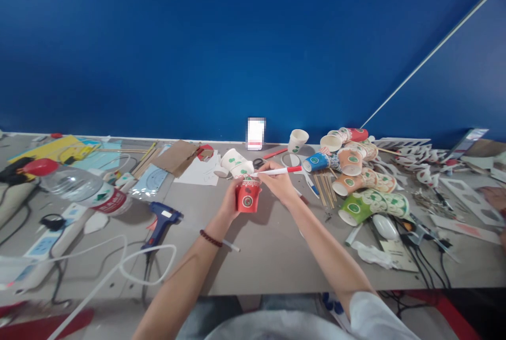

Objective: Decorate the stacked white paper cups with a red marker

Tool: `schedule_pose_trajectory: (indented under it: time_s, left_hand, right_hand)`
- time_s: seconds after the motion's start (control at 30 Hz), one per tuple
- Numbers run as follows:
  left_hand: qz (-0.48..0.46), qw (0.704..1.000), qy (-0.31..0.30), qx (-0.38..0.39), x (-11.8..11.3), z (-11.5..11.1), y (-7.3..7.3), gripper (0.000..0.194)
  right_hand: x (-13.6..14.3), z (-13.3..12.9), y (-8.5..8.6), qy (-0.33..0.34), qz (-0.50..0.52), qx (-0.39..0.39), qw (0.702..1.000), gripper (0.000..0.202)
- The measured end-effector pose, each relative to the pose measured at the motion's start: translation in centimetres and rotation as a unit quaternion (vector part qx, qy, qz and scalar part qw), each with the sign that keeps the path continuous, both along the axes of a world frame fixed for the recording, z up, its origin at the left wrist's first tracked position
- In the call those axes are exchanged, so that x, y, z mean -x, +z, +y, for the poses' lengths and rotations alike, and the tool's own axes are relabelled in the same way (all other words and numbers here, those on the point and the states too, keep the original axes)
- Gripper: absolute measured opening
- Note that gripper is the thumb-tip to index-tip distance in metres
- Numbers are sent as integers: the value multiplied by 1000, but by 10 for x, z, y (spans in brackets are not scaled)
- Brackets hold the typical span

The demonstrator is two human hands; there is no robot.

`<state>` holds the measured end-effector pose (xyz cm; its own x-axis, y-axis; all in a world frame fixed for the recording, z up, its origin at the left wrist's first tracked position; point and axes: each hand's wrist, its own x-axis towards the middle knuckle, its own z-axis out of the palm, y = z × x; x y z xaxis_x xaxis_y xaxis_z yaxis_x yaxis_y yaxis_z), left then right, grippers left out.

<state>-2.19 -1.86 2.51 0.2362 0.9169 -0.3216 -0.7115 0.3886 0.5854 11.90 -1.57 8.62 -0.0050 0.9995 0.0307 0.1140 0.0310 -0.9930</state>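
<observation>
Closest to the head camera, a white sleeve [379, 316] and two bare forearms [318, 245] reach out over the grey worktop [269, 255]. Where they meet, the left hand [232, 200] is wrapped around the side of a red paper cup [247, 204], which sits in front of the body near the middle of the worktop. White paper cups [234, 161] show directly behind its upper edge; whether they touch it I cannot tell. The right hand [274, 179] grasps a slim white marker [276, 171] near its writing end, the red end pointing outward and the other end at the cup's upper edge.

Being paper, the cup should be very light and thin-walled, likely to dent under a hard squeeze; a loose wrap around its side looks best. The marker is probably stiff, light and somewhat slick, so a fingertip hold close to the tip should steady it.
</observation>
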Motion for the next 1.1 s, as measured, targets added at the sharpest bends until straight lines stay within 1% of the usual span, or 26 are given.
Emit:
schedule_pose_trajectory:
  time_s: [0.27, 0.57, 0.83, 0.97, 1.1]
  left_hand:
    - [-1, 1000, -4, -3, 0, 1, -4, 22]
    - [6, 1000, 2, 3, 0, -1, 1, 21]
    - [4, 1000, -18, -11, 1, 0, -3, 27]
    - [4, 1000, -26, -8, 1, 0, -4, 31]
    - [3, 1000, -25, -5, 2, 0, -4, 31]
  right_hand:
    - [0, 0, -1, -6, -15, -12, 1000, 8]
    - [0, 0, 1, -9, -1, -11, 1000, 9]
    - [-1, 1, 1, -14, 14, -9, 1000, 8]
    - [-2, 2, -2, -15, 14, -5, 1000, 6]
    - [-3, 3, -4, -21, 27, -6, 999, 6]
